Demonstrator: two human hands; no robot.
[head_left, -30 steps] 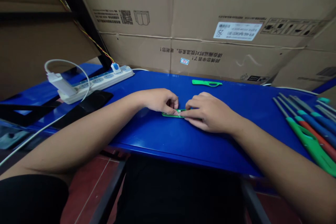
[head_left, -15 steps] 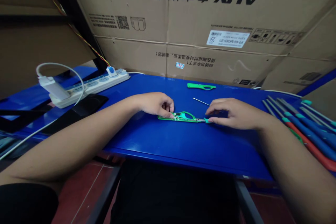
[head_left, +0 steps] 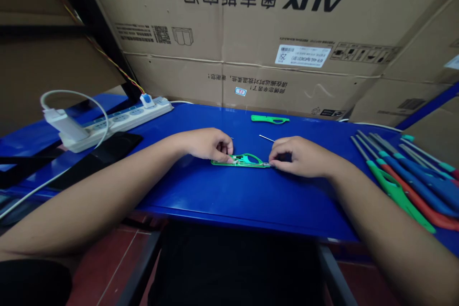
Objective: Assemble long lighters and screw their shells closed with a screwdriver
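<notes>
An opened green stick lighter [head_left: 251, 162] lies on the blue table with its inner parts showing, among them a teal trigger [head_left: 245, 158] and a short metal end at the right. My left hand [head_left: 211, 144] is closed on the lighter's left part, thumb pressed over the inner parts. At the other end, my right hand [head_left: 296, 155] pinches the metal end between thumb and forefinger; the fingers hide what exactly is gripped there. Behind the right hand's fingers lies a thin metal rod [head_left: 266, 138]. Farther back rests the other green casing half [head_left: 269, 119].
Several stick lighters [head_left: 412, 172] in blue, red and green lie at the right. On the left stand a white power strip [head_left: 136, 114] with a plugged-in charger [head_left: 66, 124] and a dark flat object [head_left: 118, 146]. A large cardboard box [head_left: 201, 67] walls the back.
My right hand has moved left along the metal end, and the teal piece at its tip no longer shows. My left hand keeps its hold. The camera view has shifted slightly.
</notes>
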